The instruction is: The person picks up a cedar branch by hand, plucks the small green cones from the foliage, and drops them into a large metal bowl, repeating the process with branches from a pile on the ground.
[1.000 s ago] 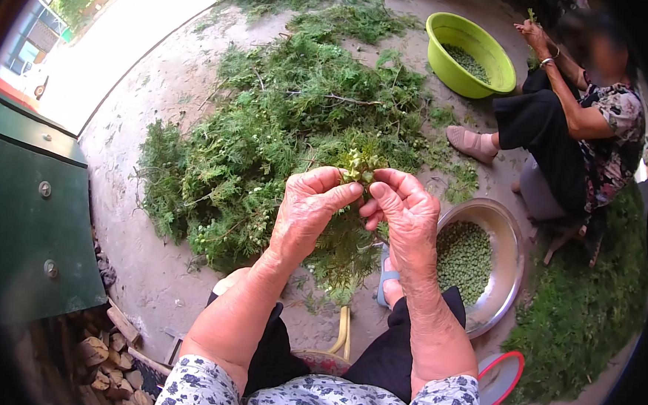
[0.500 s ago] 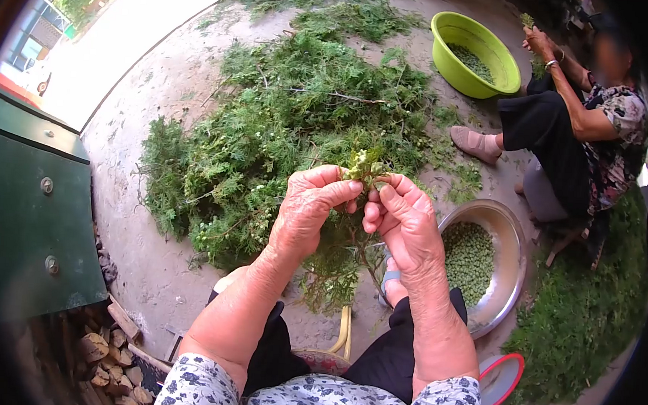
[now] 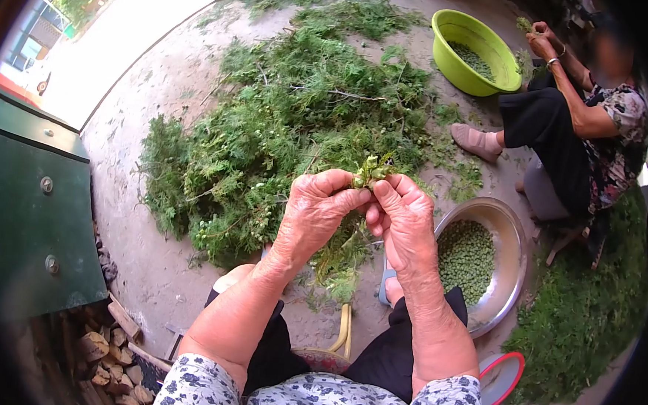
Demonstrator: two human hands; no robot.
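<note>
In front of my knees, my left hand (image 3: pixel 320 210) and my right hand (image 3: pixel 406 226) meet with closed fingers. Both pinch a green conifer sprig (image 3: pixel 370 173) with pale green, berry-like cones at its top. Its feathery lower part (image 3: pixel 344 267) hangs beneath my hands, partly hidden by them. Right of my right hand stands a shiny metal basin (image 3: pixel 513 247) containing many small green cones (image 3: pixel 465 263). Beyond my fingers spreads a large heap of cut conifer branches (image 3: pixel 291 126) on the ground.
A lime-green tub (image 3: pixel 451 65) with green cones stands at the far right. Beside it a seated person (image 3: pixel 581 122) holds another sprig. More greenery (image 3: pixel 584 322) lies to the right, near a red-rimmed object (image 3: pixel 502 380). A green metal panel (image 3: pixel 34 214) and split firewood (image 3: pixel 110 360) are left.
My fingertips have come closer together on the sprig, and its hanging part has shifted. My left hand moved slightly right. The other person's hands have risen a little.
</note>
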